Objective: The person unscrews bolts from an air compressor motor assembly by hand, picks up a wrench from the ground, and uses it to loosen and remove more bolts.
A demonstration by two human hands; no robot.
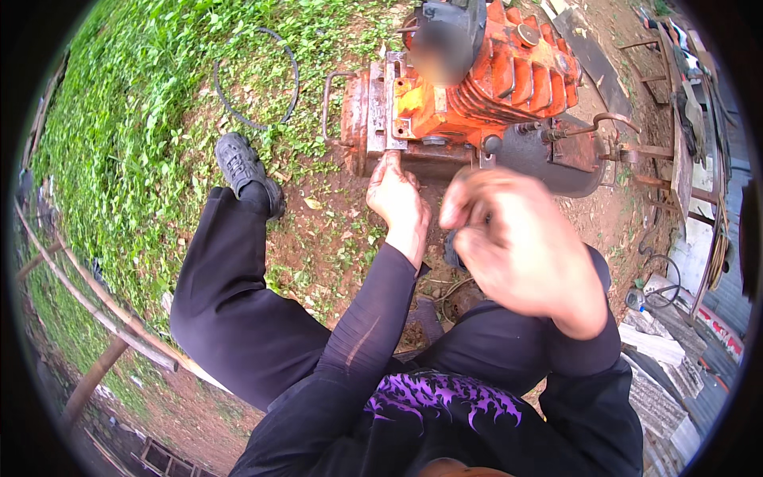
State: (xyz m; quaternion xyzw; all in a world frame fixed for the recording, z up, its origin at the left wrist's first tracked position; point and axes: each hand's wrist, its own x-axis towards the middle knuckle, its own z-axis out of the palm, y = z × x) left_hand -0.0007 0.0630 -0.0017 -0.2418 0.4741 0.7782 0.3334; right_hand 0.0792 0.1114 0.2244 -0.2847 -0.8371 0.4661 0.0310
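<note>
The orange finned machine (517,75) is set above a rusty red base (356,111), on the dirt in front of the person. By its left edge, slotted metal bars (378,111) are seen. The near end of these bars is met by the fingertips of the left hand (399,199). Its fingers are bent, but it cannot be told if something small is pinched in them. If the machine is tipped or pushed, those fingertips could be squashed by the metal. If a small part is held there, it could be dropped and lost in the dirt and weeds.

The right hand (528,242) is held up near the machine, with its fingers curled. It is blurred, so it cannot be told if anything is held. Its knuckles could be scraped on hard edges if a slip is made.

Farther left, a black loop (296,86) is laid in the grass (151,103), near a gray shoe (241,165). A foot could be caught in it if it is stepped on.
</note>
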